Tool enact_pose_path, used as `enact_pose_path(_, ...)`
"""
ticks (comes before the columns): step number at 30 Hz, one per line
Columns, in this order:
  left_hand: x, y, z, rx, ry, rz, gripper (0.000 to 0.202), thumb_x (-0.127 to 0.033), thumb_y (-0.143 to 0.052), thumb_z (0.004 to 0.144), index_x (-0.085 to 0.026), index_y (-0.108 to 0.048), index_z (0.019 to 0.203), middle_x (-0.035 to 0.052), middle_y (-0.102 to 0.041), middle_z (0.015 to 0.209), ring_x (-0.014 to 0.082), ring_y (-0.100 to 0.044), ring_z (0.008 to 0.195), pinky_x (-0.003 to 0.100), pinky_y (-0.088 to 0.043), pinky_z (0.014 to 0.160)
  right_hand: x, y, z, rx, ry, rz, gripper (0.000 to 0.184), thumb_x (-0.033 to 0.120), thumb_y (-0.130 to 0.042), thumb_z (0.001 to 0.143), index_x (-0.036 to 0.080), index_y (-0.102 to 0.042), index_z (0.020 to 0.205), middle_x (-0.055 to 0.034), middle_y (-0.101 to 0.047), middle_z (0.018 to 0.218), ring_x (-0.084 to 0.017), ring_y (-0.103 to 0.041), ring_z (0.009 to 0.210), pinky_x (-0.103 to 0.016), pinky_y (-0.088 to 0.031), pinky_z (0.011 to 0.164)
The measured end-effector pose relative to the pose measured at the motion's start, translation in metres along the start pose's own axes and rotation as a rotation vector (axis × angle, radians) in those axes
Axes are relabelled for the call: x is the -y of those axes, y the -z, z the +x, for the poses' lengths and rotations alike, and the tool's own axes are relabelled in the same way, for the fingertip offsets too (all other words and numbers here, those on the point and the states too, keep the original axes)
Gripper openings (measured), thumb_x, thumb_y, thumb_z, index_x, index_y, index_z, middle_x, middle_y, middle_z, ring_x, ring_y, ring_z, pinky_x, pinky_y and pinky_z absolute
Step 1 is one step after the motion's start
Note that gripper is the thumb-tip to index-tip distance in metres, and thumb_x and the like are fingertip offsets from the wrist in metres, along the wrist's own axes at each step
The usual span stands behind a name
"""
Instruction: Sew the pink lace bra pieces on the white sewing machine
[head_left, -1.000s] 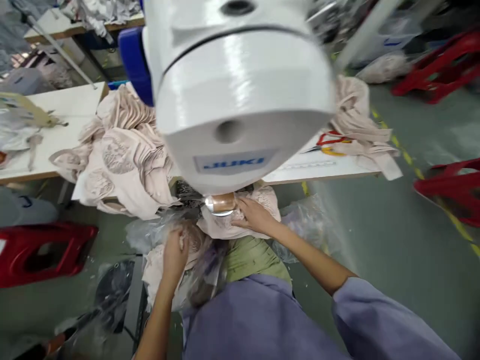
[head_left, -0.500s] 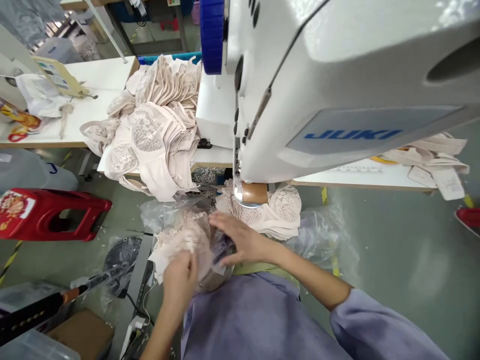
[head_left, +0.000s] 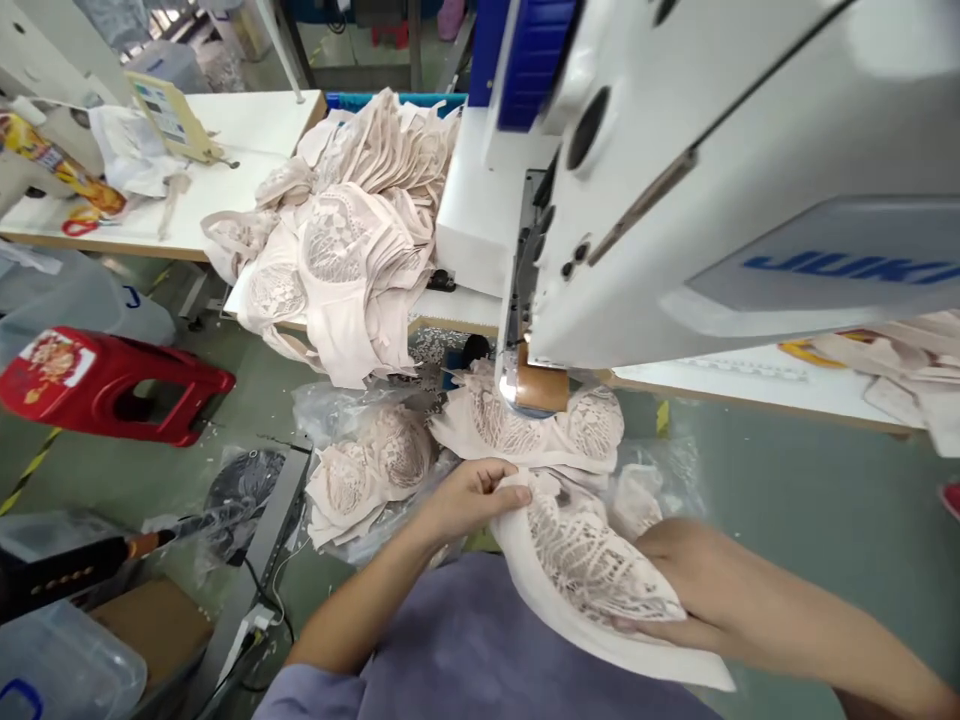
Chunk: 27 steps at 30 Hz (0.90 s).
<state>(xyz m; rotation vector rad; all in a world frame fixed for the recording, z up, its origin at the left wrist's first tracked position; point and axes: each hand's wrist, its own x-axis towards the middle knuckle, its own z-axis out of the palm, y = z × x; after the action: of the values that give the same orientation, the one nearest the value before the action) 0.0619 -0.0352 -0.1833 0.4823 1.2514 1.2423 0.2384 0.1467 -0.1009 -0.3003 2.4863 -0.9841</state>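
Note:
A pale pink lace bra piece (head_left: 592,560) with a wide plain band is stretched in front of my lap. My left hand (head_left: 476,500) pinches its left end between thumb and fingers. At its other end my right hand (head_left: 686,575) grips the lace, with some fingers hidden behind the fabric. Just beyond, a stack of lace bra pieces (head_left: 525,425) lies under the sewing machine's rounded work arm (head_left: 541,388). To the left of my left hand, another pile of lace cups (head_left: 375,465) rests on clear plastic.
The white sewing machine head (head_left: 750,180) fills the upper right. A large heap of bra pieces (head_left: 345,260) covers the table at left. A red stool (head_left: 120,385) stands on the floor, with a metal bar (head_left: 262,560) nearer me. Fabric strips (head_left: 900,365) lie at right.
My left hand has left the pile of lace cups and moved right. My right hand, open before, has moved right and down. Both now hold a lace bra piece, and the view has shifted.

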Motion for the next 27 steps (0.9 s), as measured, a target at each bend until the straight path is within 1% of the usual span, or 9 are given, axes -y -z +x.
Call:
enact_pose_path(3, -0.02, -0.014, 0.007, 0.05, -0.047, 0.117, 0.026, -0.038, -0.067, 0.082, -0.014, -0.062, 0.077, -0.0021, -0.053, 0.068, 0.0086, -0.044, 0.062, 0.021, -0.033, 0.057, -0.013, 0.005, -0.005, 0.04, -0.175, 0.143, 0.035, 0.055, -0.053, 0.095, 0.023, -0.067, 0.093, -0.0052, -0.069, 0.084, -0.02, -0.064, 0.073, -0.03, -0.044, 0.066)
enact_pose_path(6, -0.037, -0.029, 0.011, 0.045, -0.204, 0.402, 0.027, -0.03, -0.056, 0.09, -0.015, -0.053, 0.067, -0.0036, -0.046, 0.064, 0.0085, -0.04, 0.062, 0.023, -0.028, 0.059, -0.028, 0.007, 0.004, -0.299, -0.303, 0.197, 0.082, 0.071, -0.069, 0.073, 0.022, -0.053, 0.137, -0.016, -0.06, 0.132, -0.033, -0.058, 0.118, -0.039, -0.047, 0.093)
enact_pose_path(8, -0.047, -0.036, 0.012, 0.053, -0.32, 0.617, 0.034, -0.03, -0.049, 0.095, -0.017, -0.046, 0.064, -0.0041, -0.043, 0.06, 0.0081, -0.038, 0.059, 0.024, -0.026, 0.057, -0.036, 0.009, 0.017, -0.465, -0.231, 0.247, 0.1, 0.072, -0.073, 0.068, 0.019, -0.042, 0.147, -0.0185, -0.05, 0.144, -0.035, -0.049, 0.129, -0.042, -0.042, 0.102)
enact_pose_path(11, -0.065, -0.036, 0.012, 0.054, -0.432, 0.811, 0.035, -0.03, -0.043, 0.097, -0.017, -0.049, 0.065, -0.0032, -0.048, 0.058, 0.0079, -0.043, 0.055, 0.024, -0.027, 0.056, -0.041, 0.012, 0.037, -0.485, -0.039, 0.453, 0.062, 0.065, -0.067, 0.079, 0.017, -0.067, 0.118, -0.0093, -0.069, 0.105, -0.023, -0.063, 0.096, -0.031, -0.047, 0.082)
enact_pose_path(14, -0.092, -0.026, 0.013, -0.128, -0.446, 0.932, 0.04, -0.036, -0.049, 0.094, -0.017, -0.049, 0.059, -0.004, -0.044, 0.051, 0.0073, -0.041, 0.048, 0.023, -0.026, 0.05, -0.04, 0.019, 0.052, -0.691, -0.098, 0.626, 0.043, 0.057, -0.062, 0.087, 0.015, -0.068, 0.082, 0.0003, -0.06, 0.068, -0.012, -0.052, 0.063, -0.023, -0.038, 0.059)
enact_pose_path(16, -0.111, -0.015, 0.015, -0.262, -0.367, 0.953, 0.041, -0.043, -0.056, 0.089, -0.018, -0.052, 0.057, -0.0043, -0.044, 0.048, 0.0079, -0.04, 0.046, 0.022, -0.026, 0.047, -0.039, 0.027, 0.059, -0.84, -0.148, 0.644, 0.04, 0.053, -0.063, 0.088, 0.015, -0.066, 0.076, 0.0012, -0.058, 0.065, -0.011, -0.049, 0.06, -0.022, -0.035, 0.057)
enact_pose_path(19, -0.131, 0.001, 0.022, -0.385, -0.223, 0.91, 0.038, -0.05, -0.059, 0.085, -0.019, -0.064, 0.064, -0.002, -0.055, 0.054, 0.012, -0.049, 0.052, 0.022, -0.034, 0.05, -0.042, 0.043, 0.07, -0.909, -0.19, 0.61, 0.035, 0.048, -0.066, 0.087, 0.015, -0.067, 0.076, 0.0008, -0.061, 0.069, -0.011, -0.053, 0.065, -0.022, -0.035, 0.06)
enact_pose_path(24, -0.137, 0.02, 0.035, -0.531, -0.256, 1.013, 0.042, -0.047, -0.061, 0.08, -0.021, -0.055, 0.047, 0.0034, -0.063, 0.057, 0.0214, -0.061, 0.061, 0.026, -0.041, 0.05, -0.055, 0.062, 0.083, -0.893, -0.181, 0.617, 0.036, 0.051, -0.065, 0.085, 0.016, -0.069, 0.078, 0.0007, -0.064, 0.072, -0.014, -0.055, 0.069, -0.023, -0.038, 0.062)
enact_pose_path(27, -0.137, 0.026, 0.037, -0.547, -0.269, 1.062, 0.035, -0.038, -0.061, 0.079, -0.021, -0.057, 0.049, 0.0021, -0.063, 0.057, 0.0222, -0.062, 0.063, 0.028, -0.045, 0.056, -0.058, 0.069, 0.086, -0.881, -0.181, 0.613, 0.037, 0.053, -0.068, 0.082, 0.016, -0.069, 0.077, 0.0001, -0.066, 0.074, -0.016, -0.058, 0.073, -0.024, -0.042, 0.066)
